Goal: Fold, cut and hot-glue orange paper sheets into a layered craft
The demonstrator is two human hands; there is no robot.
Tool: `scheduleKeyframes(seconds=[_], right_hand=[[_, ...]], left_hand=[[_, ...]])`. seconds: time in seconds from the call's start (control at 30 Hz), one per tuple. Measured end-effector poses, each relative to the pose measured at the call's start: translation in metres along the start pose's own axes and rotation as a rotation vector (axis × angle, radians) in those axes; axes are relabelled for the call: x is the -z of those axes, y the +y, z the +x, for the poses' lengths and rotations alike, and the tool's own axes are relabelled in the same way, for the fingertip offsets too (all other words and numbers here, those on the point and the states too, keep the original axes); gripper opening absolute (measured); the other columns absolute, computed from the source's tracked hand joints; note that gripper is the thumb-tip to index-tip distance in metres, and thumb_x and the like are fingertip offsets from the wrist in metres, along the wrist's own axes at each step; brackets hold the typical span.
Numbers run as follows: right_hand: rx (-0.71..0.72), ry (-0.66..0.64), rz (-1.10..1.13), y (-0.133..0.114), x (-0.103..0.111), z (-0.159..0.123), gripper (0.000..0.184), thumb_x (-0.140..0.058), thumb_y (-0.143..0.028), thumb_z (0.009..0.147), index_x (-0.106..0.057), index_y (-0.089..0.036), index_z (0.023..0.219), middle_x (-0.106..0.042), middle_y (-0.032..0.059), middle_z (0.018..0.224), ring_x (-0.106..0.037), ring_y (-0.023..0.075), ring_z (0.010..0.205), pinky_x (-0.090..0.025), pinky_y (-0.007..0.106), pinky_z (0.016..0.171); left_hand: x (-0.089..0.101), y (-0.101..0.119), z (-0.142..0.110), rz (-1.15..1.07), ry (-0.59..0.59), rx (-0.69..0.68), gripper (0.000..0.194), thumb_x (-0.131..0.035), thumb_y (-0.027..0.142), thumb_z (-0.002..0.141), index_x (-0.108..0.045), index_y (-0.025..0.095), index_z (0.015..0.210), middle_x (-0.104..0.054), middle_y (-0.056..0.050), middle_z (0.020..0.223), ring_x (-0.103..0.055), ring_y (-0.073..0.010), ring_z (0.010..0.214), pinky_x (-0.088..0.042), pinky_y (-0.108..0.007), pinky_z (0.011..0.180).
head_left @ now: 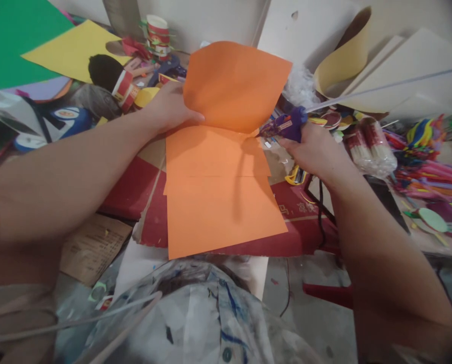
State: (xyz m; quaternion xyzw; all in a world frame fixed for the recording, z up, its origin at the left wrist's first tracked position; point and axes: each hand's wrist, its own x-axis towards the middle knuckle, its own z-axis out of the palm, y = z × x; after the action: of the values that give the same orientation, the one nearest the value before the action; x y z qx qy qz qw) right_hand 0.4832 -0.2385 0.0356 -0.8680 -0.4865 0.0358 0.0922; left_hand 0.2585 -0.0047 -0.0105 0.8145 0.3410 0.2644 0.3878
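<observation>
Fingers of the left hand (168, 108) pinch the orange paper (229, 149) over the red board (305, 236), seemingly holding its flap up so the glue gun (289, 125), gripped by the right hand (321, 150), reaches the crease.

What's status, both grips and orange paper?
Left grip on left edge of raised orange sheet. Right grip holding purple glue gun, nozzle near sheet's lower right. Black cord hanging near right forearm.
</observation>
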Motion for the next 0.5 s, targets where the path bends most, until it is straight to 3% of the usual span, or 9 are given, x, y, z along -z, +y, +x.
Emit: scheduleKeyframes(seconds=[0.1,0.23,0.5], right_hand=[[-0.038,0.012,-0.041,0.013,0.000,-0.006,0.040,-0.061,-0.042,0.096,-0.068,-0.015,0.124,-0.071,0.0241,0.127,-0.064,0.0472,0.128,-0.048,0.060,0.108],[-0.023,0.026,-0.057,0.022,-0.003,-0.006,0.042,-0.061,-0.046,0.094,-0.069,-0.016,0.123,-0.072,0.0230,0.123,-0.065,0.0475,0.125,-0.048,0.063,0.106],[0.013,0.041,-0.013,-0.004,-0.004,0.005,0.040,-0.060,-0.032,0.097,-0.065,-0.009,0.130,-0.070,0.0283,0.131,-0.066,0.0443,0.127,-0.051,0.051,0.102]], left_hand=[[0.000,-0.001,-0.001,-0.028,-0.016,-0.017,0.054,-0.084,0.016,0.071,-0.078,0.008,0.124,-0.080,-0.007,0.120,-0.070,-0.0269,0.119,-0.052,-0.042,0.114],[0.000,0.000,-0.003,-0.064,-0.019,-0.027,0.054,-0.083,0.014,0.072,-0.077,0.007,0.125,-0.079,-0.008,0.121,-0.069,-0.0275,0.121,-0.050,-0.045,0.116],[-0.001,0.006,-0.007,0.001,0.002,-0.007,0.054,-0.084,0.019,0.072,-0.078,0.007,0.125,-0.079,-0.008,0.122,-0.071,-0.0268,0.117,-0.055,-0.039,0.109]])
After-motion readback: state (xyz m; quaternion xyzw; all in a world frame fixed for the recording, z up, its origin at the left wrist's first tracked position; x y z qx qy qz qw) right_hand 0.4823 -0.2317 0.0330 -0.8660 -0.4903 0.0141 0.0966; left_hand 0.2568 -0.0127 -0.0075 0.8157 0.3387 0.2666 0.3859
